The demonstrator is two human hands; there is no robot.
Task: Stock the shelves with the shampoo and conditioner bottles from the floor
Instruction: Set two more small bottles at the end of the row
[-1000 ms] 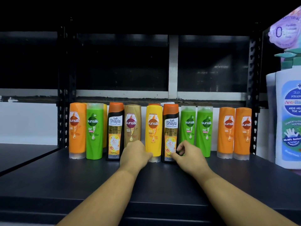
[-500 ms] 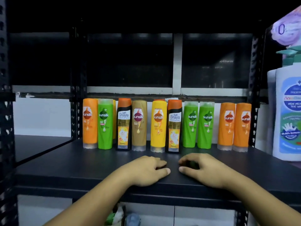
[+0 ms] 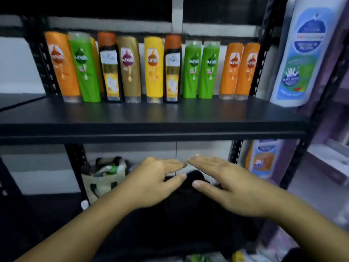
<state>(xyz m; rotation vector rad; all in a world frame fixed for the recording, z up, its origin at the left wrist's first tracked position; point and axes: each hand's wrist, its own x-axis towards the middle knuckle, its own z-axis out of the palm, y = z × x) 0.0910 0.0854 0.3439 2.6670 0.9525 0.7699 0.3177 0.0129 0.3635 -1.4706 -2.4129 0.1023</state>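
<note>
Below the black metal shelf (image 3: 151, 115), your left hand (image 3: 151, 183) and right hand (image 3: 233, 185) hover flat, fingers straight, holding nothing, fingertips nearly meeting. Along the shelf's back stands a row of orange, green, yellow and black plastic bottles (image 3: 153, 69), upright.

I saw a black shelf board (image 3: 151, 118) carrying a row of upright bottles along its back, left to right: orange bottle (image 3: 62, 67), green bottle (image 3: 85, 69), black Shayla bottle (image 3: 111, 72), brown bottle (image 3: 130, 69), yellow bottle (image 3: 154, 69), second Shayla bottle (image 3: 172, 72), green pair (image 3: 200, 72), orange pair (image 3: 239, 70). A large white bottle (image 3: 302, 59) stood at the right end.
</note>
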